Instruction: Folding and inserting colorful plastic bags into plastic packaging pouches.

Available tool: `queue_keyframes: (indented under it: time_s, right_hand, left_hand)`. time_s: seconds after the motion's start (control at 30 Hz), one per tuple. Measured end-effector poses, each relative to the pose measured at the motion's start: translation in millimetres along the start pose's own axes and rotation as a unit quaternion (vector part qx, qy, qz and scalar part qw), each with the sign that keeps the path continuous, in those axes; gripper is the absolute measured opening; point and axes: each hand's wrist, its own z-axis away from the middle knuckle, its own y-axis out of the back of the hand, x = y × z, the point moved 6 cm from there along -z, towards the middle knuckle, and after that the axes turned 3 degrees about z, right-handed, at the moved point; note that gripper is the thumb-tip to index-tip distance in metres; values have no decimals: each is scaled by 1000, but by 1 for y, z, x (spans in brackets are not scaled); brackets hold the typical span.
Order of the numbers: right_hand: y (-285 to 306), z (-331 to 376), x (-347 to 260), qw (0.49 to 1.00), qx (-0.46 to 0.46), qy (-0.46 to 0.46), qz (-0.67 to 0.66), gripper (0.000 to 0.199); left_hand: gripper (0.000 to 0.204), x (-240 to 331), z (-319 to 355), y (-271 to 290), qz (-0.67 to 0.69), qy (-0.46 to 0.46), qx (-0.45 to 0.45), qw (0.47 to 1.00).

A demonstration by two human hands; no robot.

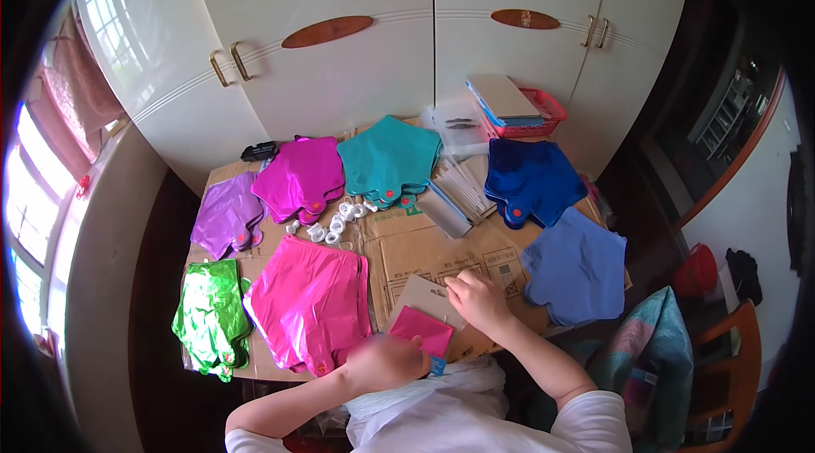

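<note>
A folded bright pink foil piece [427,331] lies on a grey card [422,293] at the near middle of the table. My left hand [390,363] is at the card's near left side, its thumb by the pink foil; blur and the hand itself hide the other fingers. A small blue item [437,365] pokes out beside it. Over the card's right edge is my right hand [477,300], fingers curled together in a pinch; what they hold, if anything, is too small to make out. Left of my left hand lies a stack of flat pink foil balloons [310,300].
Flat foil balloon stacks ring the cardboard-covered table [399,249]: green [208,309], lilac [225,215], magenta [299,174], teal [389,160], navy [533,177], light blue [579,266]. White rings [333,226], an open box of cards [458,198] and a red basket [550,109] stand behind.
</note>
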Motion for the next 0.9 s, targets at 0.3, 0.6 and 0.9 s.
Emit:
queue_keyframes:
  time_s: [0.3,0.6,0.9]
  right_hand:
    - [0,10,-18,999,5,42,7,12]
    - [-7,8,-28,998,7,61,-31,13]
    - [-5,11,-34,996,-16,84,-35,15]
  left_hand:
    - [26,5,16,-3,-12,-40,43,998]
    - [28,0,37,1,-14,-48,60,997]
    - [27,-5,34,-7,-18,-50,61,997]
